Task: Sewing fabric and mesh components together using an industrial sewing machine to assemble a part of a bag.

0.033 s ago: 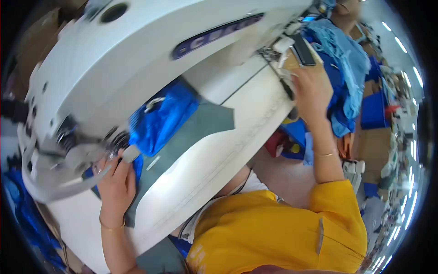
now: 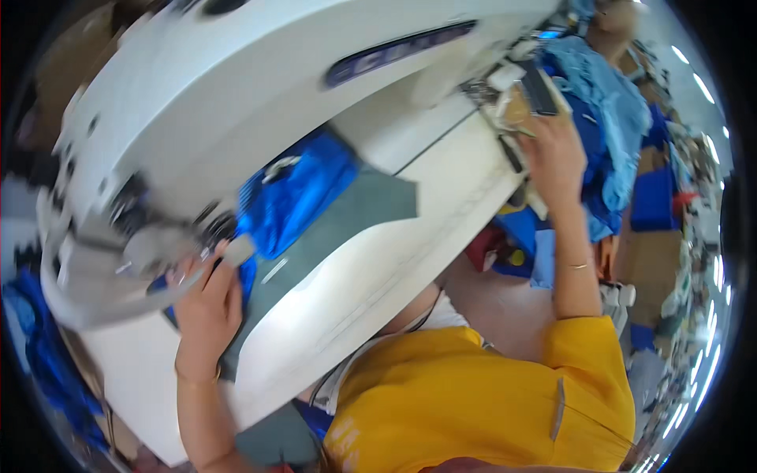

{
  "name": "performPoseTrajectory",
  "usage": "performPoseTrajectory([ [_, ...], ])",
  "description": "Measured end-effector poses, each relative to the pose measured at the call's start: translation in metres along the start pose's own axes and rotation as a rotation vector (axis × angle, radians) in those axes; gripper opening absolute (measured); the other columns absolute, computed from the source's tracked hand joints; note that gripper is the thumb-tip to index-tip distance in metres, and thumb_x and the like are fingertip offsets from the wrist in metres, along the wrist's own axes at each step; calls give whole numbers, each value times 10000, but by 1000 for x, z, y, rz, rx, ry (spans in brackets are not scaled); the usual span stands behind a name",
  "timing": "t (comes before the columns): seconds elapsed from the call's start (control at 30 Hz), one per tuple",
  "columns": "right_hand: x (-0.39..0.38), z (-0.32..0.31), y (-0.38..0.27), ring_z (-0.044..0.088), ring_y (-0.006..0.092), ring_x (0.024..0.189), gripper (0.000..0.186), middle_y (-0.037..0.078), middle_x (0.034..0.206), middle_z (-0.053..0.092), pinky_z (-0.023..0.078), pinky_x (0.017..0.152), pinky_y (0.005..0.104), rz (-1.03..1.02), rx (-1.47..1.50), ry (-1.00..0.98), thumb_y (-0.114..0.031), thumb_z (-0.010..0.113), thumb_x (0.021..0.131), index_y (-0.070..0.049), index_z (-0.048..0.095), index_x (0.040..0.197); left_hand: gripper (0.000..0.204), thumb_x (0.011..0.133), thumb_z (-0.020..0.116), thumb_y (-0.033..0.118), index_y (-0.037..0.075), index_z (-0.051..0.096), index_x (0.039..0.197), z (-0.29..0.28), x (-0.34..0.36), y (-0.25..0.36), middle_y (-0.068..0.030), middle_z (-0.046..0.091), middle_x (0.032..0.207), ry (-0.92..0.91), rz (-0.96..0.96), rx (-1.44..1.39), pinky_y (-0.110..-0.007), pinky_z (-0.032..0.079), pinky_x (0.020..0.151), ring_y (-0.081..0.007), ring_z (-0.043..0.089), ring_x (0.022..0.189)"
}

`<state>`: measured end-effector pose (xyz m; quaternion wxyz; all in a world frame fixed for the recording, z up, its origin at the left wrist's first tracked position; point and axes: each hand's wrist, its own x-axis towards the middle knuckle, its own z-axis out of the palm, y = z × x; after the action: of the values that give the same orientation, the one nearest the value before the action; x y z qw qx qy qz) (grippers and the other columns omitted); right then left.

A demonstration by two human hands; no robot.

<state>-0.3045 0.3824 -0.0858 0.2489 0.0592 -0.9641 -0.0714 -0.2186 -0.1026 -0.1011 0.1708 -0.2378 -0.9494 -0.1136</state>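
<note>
A large white sewing machine point(image 2: 260, 79) stands over a white table. My left hand point(image 2: 209, 307) lies by its needle end, over a piece of blue fabric point(image 2: 249, 277). Its fingertips are hidden and blurred among the machine parts. A bunched shiny blue cloth point(image 2: 300, 193) with a pale cord on it lies under the machine arm, on top of a grey-green fabric panel point(image 2: 371, 201). My right hand point(image 2: 558, 162) reaches to the machine's far right end, fingers bent in by a small tan tray point(image 2: 516, 106). A thin greenish thing point(image 2: 526, 132) shows at its fingertips, too blurred to name.
A dark flat device point(image 2: 539, 91) lies beyond my right fingers. Light blue garments point(image 2: 591, 87) are heaped to the right. Blue bins point(image 2: 654, 189) and cartons stand farther right. Blue cloth point(image 2: 47, 347) hangs at the far left. The table's front edge point(image 2: 378, 335) runs before my lap.
The whole view has shifted slightly to the right. The thin greenish thing now shows at my right fingertips. My left hand stays by the needle end.
</note>
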Motion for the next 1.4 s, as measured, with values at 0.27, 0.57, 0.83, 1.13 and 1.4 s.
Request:
performPoseTrajectory([
  [0.27, -30, 15, 46, 688, 317, 780, 152, 126, 840, 682, 519, 678, 418, 59, -64, -36, -188, 572, 1029, -70, 666, 1049, 244, 780, 745, 13, 44, 728, 1022, 3, 11, 7, -103, 708, 1071, 81, 70, 59, -432, 454, 858, -317, 645, 1057],
  [0.57, 23, -46, -153, 590, 237, 754, 186, 59, 841, 601, 483, 669, 380, -477, 873, -145, -217, 747, 881, -93, 763, 1019, 231, 768, 754, -17, 26, 721, 992, 7, -3, 1, -121, 726, 1076, 101, 9, 4, -433, 466, 911, -312, 658, 1037],
  [0.83, 48, -16, -229, 592, 203, 851, 161, 17, 817, 558, 504, 734, 351, -719, 796, 36, -216, 778, 785, -159, 775, 935, 246, 771, 756, -29, 10, 719, 1011, 8, 0, -1, -157, 736, 1118, 72, -24, -139, -434, 529, 892, -346, 691, 951],
  [1.13, 42, -3, -244, 578, 175, 784, 164, 0, 801, 542, 485, 631, 324, -724, 807, 241, -172, 784, 729, -161, 781, 893, 322, 759, 744, 65, 47, 742, 1080, 4, 3, 10, -110, 669, 1097, 66, -15, -11, -401, 461, 834, -284, 628, 1011],
  [1.4, 46, 4, -248, 565, 176, 737, 164, 3, 774, 532, 475, 609, 324, -719, 957, 85, -132, 789, 693, -155, 763, 854, 342, 802, 686, 0, 79, 720, 1133, 3, 1, 14, -43, 693, 1283, -17, -84, -10, -478, 392, 902, -288, 621, 1152],
])
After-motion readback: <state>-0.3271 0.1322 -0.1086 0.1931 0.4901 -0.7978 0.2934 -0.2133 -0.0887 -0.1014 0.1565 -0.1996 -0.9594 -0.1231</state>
